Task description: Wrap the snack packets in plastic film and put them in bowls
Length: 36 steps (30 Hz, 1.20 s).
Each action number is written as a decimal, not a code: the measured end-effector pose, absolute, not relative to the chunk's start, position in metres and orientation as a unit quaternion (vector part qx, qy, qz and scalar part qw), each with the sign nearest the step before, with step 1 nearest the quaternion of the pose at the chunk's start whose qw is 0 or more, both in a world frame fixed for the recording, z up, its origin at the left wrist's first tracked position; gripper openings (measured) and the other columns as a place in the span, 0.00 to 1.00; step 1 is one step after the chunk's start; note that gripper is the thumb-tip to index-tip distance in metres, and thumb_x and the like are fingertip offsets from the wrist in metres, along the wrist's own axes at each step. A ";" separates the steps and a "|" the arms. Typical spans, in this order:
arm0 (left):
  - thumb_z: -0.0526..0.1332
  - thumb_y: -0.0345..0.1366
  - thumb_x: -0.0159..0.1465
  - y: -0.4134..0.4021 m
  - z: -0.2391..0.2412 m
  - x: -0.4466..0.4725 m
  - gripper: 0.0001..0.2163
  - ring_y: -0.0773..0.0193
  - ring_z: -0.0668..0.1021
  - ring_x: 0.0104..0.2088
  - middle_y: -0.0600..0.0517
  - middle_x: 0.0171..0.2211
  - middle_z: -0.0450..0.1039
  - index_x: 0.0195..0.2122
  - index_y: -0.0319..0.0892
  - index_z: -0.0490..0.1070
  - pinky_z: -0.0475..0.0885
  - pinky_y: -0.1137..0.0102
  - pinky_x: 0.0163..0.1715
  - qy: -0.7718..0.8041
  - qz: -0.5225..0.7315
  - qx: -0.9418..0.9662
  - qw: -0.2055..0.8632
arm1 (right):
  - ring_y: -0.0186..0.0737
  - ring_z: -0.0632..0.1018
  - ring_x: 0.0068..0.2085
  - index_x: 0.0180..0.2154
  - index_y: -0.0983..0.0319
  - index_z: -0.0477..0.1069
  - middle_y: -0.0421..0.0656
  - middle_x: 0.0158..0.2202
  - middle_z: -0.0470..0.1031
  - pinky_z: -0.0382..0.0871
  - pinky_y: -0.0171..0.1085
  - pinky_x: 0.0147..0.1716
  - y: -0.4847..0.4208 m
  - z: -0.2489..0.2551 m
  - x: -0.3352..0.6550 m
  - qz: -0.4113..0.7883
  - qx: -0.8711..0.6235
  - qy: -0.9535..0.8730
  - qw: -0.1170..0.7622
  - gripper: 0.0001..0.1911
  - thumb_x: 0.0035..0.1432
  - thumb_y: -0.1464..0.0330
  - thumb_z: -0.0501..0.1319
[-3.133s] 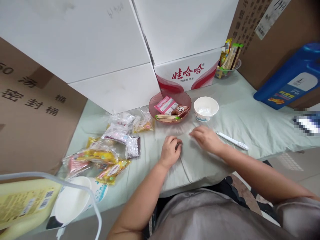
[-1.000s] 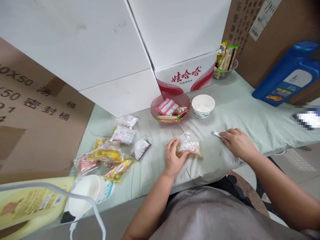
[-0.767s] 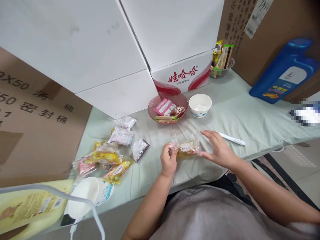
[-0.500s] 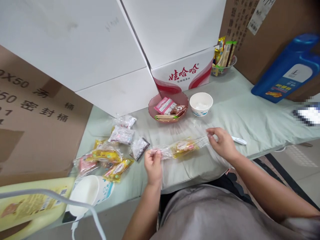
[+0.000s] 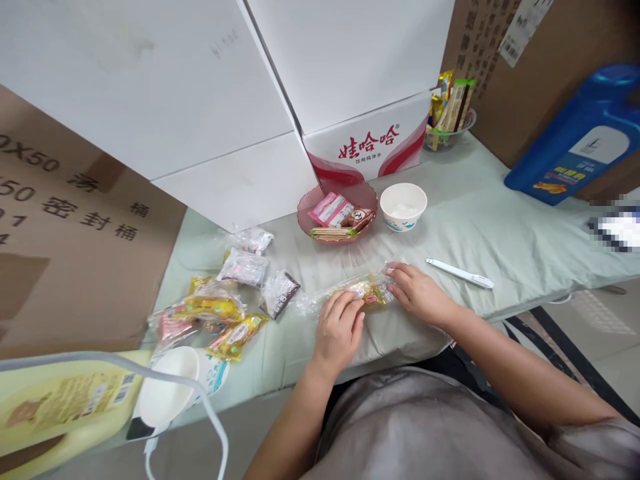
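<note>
A yellow snack packet (image 5: 371, 291), wrapped in clear plastic film (image 5: 320, 298), lies on the green cloth in front of me. My left hand (image 5: 339, 328) is curled over the packet's left part, its fingers pressed together on the film. On the other side, my right hand (image 5: 419, 291) has its bent fingers on the film at the packet's right end. The film sticks out loosely past my left fingertips. A white slim cutter (image 5: 460, 273) lies on the cloth to the right of my right hand.
Several film-wrapped packets (image 5: 237, 337) are piled at left, near a tipped paper bowl (image 5: 173, 387) and a cable (image 5: 210, 413). Behind are a pink bowl (image 5: 367, 227) of snacks, a white paper bowl (image 5: 404, 217) and stacked boxes (image 5: 370, 150). A blue bottle (image 5: 565, 153) stands right.
Both hands have moved closer together, the left one rightward onto the packet. The film, stretched out between them before, is now gathered around the packet. The whole cutter now shows.
</note>
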<state>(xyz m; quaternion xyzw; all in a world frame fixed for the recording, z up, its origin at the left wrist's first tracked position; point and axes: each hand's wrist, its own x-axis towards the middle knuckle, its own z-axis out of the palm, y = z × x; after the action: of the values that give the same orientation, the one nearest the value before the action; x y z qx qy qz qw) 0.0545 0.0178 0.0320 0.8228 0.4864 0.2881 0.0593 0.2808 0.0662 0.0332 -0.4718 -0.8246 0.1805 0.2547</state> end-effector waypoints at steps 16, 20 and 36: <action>0.55 0.34 0.67 0.032 0.037 0.046 0.08 0.59 0.78 0.34 0.49 0.35 0.77 0.39 0.44 0.74 0.71 0.65 0.36 0.572 0.207 0.787 0.101 | 0.46 0.75 0.47 0.44 0.60 0.76 0.49 0.42 0.77 0.72 0.46 0.47 0.068 0.047 0.277 0.188 -0.387 -0.867 0.253 0.16 0.68 0.67 0.50; 0.65 0.41 0.59 0.042 0.033 0.056 0.16 0.53 0.78 0.36 0.44 0.38 0.75 0.46 0.39 0.72 0.72 0.60 0.36 0.674 0.157 0.715 0.093 | 0.46 0.75 0.53 0.55 0.62 0.69 0.52 0.57 0.70 0.73 0.46 0.50 0.081 0.030 0.264 0.224 -0.408 -0.854 0.233 0.19 0.66 0.72 0.49; 0.64 0.36 0.60 0.111 0.107 0.029 0.15 0.58 0.77 0.48 0.49 0.47 0.77 0.48 0.45 0.71 0.70 0.61 0.52 0.590 0.399 0.696 0.093 | 0.43 0.78 0.51 0.50 0.59 0.75 0.45 0.58 0.72 0.74 0.42 0.49 0.084 -0.004 0.253 0.184 -0.507 -0.819 0.197 0.17 0.66 0.70 0.51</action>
<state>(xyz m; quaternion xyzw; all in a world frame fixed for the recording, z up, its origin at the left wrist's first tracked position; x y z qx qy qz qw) 0.0294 0.1107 0.1075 0.6961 0.5896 0.3990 0.0929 0.2529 0.0840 -0.0039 -0.5070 -0.8187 0.1837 0.1974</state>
